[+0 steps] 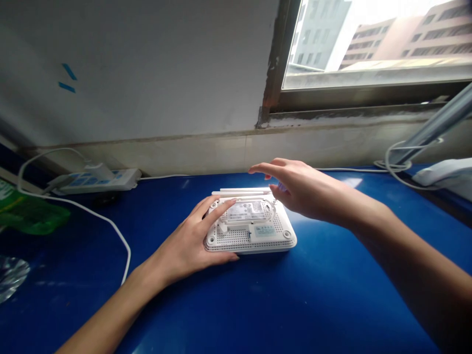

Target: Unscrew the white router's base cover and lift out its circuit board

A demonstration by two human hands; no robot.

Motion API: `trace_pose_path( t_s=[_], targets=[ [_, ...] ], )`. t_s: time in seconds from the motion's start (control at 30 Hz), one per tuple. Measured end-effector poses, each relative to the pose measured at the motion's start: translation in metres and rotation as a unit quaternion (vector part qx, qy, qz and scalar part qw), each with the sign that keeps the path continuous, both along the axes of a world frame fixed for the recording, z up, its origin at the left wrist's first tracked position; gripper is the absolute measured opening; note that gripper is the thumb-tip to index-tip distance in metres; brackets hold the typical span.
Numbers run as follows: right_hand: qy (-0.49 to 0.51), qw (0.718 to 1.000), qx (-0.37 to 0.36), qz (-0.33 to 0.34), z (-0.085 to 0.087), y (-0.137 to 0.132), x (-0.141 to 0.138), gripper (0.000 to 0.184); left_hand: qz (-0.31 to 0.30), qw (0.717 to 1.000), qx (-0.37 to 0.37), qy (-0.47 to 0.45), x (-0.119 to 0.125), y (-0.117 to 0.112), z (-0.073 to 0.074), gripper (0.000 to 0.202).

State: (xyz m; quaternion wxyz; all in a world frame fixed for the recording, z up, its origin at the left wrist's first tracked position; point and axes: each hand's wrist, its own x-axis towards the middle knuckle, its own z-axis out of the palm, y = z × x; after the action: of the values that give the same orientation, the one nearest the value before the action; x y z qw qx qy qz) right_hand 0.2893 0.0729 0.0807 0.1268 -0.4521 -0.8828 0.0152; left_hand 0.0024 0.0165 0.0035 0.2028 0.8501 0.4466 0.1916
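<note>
Person at a blue desk (pixel 324 290), both forearms reaching in from the near side. White Wi-Fi router (pixel 236 239) lies flat, mid-desk, underside up: rows of vent holes, round feet at the corners, a printed label (pixel 246 211) in a raised recess. Two flat white bars (pixel 239 192) run along its far edge, prob. folded antennas.

L hand (pixel 188 246) is on the router's left side, fingers (pixel 217 210) spread apart, tips resting on the underside; thumb (pixel 230 257) lies along the near edge. Contact yes, but no clear clamp.

R hand (pixel 298 189) hangs above the far right corner, fingers loosely apart, index (pixel 260 169) stretched out toward the far left, others a bit curled. Thumb (pixel 276 192) is just over the corner; can't tell if it touches.

Far left: white power strip (pixel 96 180) against the wall, white plug (pixel 99 172) in it, white cable (pixel 88 214) looping over the desk toward the near side. Green plastic bag (pixel 29 214) at the left edge, crumpled silvery foil (pixel 11 278) nearer. Far right: white device (pixel 446 172) by a coiled cable (pixel 393 165), grey metal pole (pixel 431 130) slanting above. Window (pixel 376 44) beyond, buildings outside; grey wall (pixel 129 73) with two blue marks (pixel 67 78).
</note>
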Motion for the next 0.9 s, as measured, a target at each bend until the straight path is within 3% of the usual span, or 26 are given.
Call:
trace_pose_path(
  t_s=[0.13,0.37,0.6,0.9],
  targets=[
    [-0.003,1.000,-0.001,-0.004,0.0022,-0.0017,0.0043,0.067,-0.002,1.000,0.003,0.003,-0.0008,-0.0002,-0.0017,0.100],
    [-0.110,0.983,0.064,-0.132,0.0060,-0.0081,-0.0044,0.038,0.000,1.000,0.020,0.014,-0.0006,-0.0007,-0.0017,0.099],
    [-0.073,0.996,0.037,-0.044,0.0064,-0.0058,-0.0004,0.033,0.001,1.000,0.015,0.011,-0.0013,-0.0019,-0.0018,0.102],
    [-0.047,0.995,0.026,-0.088,0.0054,-0.0062,-0.0009,0.031,0.006,1.000,0.018,0.011,0.0000,-0.0013,-0.0025,0.099]
  ],
)
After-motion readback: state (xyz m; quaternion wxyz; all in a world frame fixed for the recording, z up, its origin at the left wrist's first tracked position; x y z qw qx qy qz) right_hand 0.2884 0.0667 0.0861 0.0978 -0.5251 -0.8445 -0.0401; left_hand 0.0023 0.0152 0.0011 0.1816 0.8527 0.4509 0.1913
